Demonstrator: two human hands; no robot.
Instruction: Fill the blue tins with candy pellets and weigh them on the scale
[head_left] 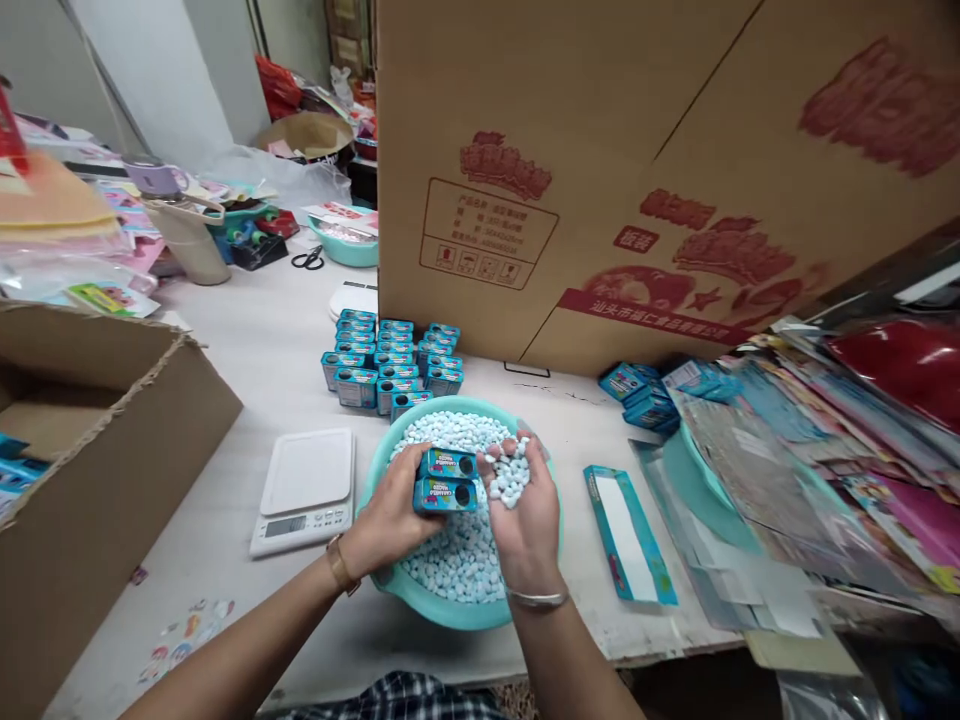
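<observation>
A teal bowl (442, 607) full of small white and pale blue candies (461, 560) sits at the near table edge. Over it, my left hand (390, 515) is closed around two small blue tins (446, 481), held side by side with their round openings facing right. My right hand (521, 505) is cupped beside the tins, holding a handful of candies (510, 476) close to the openings. Behind the bowl stand several more blue tins (390, 362) in rows.
A white digital scale (306, 490) lies left of the bowl and an open cardboard box (90, 440) further left. A big printed carton (637, 170) stands behind. A flat blue package (628, 535), more tins (637, 392) and stacked printed sheets (817, 470) are on the right. Scissors (307, 259) lie far back.
</observation>
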